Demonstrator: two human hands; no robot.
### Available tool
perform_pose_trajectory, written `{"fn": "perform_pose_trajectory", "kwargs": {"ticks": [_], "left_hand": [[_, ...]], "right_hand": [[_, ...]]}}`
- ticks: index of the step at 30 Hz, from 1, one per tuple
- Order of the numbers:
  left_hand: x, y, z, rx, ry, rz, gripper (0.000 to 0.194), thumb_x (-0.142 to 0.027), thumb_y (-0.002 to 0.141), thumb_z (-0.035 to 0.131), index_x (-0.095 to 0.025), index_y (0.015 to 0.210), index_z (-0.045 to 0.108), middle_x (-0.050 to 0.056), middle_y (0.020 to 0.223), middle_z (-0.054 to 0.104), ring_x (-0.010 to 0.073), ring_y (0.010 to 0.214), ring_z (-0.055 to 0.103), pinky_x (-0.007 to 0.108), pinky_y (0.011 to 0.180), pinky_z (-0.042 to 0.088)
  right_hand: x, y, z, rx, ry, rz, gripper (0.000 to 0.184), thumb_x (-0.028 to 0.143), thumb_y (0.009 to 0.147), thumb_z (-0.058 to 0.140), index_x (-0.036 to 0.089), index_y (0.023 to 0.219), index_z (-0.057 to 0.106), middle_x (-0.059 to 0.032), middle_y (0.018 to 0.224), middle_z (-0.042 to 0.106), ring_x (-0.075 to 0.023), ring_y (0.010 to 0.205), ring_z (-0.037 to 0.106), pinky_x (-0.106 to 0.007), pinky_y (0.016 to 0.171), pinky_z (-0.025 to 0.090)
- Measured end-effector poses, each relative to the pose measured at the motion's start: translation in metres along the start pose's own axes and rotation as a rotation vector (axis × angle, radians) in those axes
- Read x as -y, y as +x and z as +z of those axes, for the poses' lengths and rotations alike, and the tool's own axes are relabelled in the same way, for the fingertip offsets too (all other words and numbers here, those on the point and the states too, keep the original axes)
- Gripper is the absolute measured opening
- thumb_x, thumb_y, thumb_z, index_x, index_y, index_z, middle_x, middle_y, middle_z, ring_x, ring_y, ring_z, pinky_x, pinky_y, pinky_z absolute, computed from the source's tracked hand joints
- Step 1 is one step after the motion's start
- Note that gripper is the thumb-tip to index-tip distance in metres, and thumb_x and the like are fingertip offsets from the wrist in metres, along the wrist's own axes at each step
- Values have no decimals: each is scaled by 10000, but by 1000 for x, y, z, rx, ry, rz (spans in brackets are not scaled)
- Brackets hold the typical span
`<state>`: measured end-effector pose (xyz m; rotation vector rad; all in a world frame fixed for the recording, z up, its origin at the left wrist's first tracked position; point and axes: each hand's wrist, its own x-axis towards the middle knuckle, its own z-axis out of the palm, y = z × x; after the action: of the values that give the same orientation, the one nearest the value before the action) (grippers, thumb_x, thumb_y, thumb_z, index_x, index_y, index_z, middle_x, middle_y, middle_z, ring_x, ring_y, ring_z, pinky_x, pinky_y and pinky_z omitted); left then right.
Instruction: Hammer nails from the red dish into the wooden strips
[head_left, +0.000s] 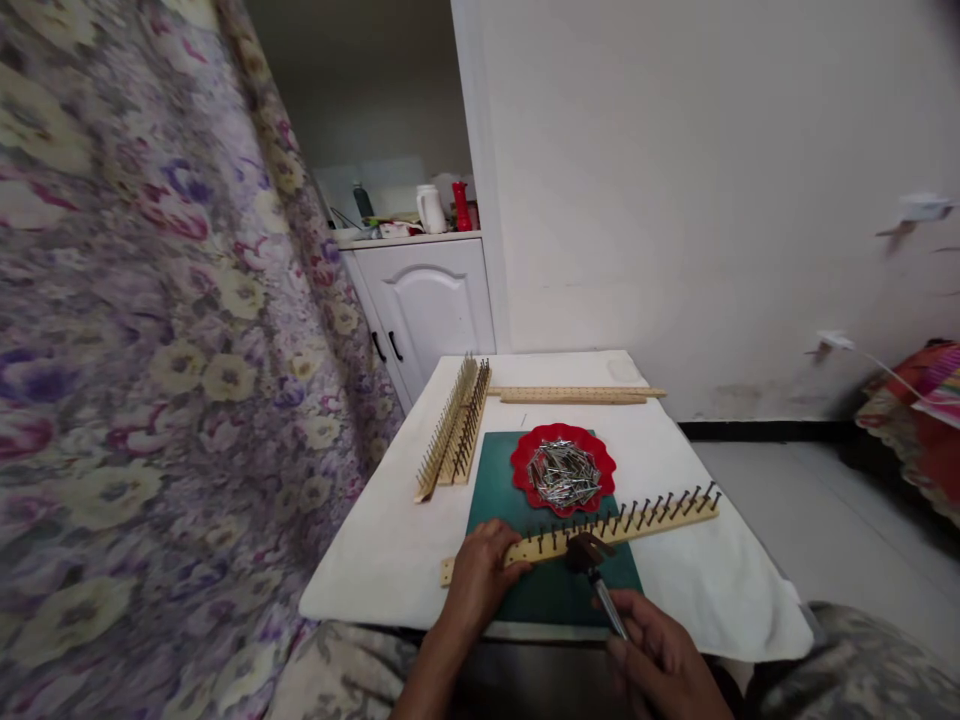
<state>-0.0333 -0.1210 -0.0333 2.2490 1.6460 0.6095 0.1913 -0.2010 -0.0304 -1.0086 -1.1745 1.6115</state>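
A pale wooden strip (660, 522) lies across the green mat (517, 605), with two rows of dark nails standing in it; its left end shows bare holes. My left hand (484, 565) is closed over the strip near that end, and whether a nail is between its fingertips cannot be made out. In my right hand (660, 650) is a claw hammer (606, 600), gripped by its handle. Its dark head hovers over or rests by the front row of nails; I cannot tell whether it touches. Just behind the strip, a red scalloped dish (525, 485) holds a heap of loose silvery nails (562, 472).
Several nail-studded strips (457, 430) stand at the table's left. Thin wooden strips (574, 394) lie along the back of the white-covered table (382, 560). A floral curtain (187, 400) hangs on the left; a white cabinet (435, 310) and wall stand beyond.
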Motion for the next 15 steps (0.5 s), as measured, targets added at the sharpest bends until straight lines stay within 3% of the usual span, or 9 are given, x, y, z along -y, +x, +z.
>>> {"fn": "perform_pose_trajectory", "kwargs": {"ticks": [10, 15], "left_hand": [[-3, -2, -5, 42, 26, -40, 410, -268, 665, 714, -247, 1065, 628, 49, 1051, 635, 240, 972, 556, 329, 825, 394], [-1, 4, -28, -27, -128, -36, 225, -258, 752, 617, -222, 968, 664, 51, 949, 657, 213, 901, 591, 292, 781, 436]], "right_hand": [[5, -1, -12, 11, -39, 32, 486, 596, 754, 579, 187, 1007, 509, 51, 511, 567, -43, 299, 293, -159, 322, 186], [0, -2, -14, -6, 41, 81, 434, 578, 701, 653, 199, 886, 550, 53, 526, 546, -70, 374, 406, -166, 381, 277]]}}
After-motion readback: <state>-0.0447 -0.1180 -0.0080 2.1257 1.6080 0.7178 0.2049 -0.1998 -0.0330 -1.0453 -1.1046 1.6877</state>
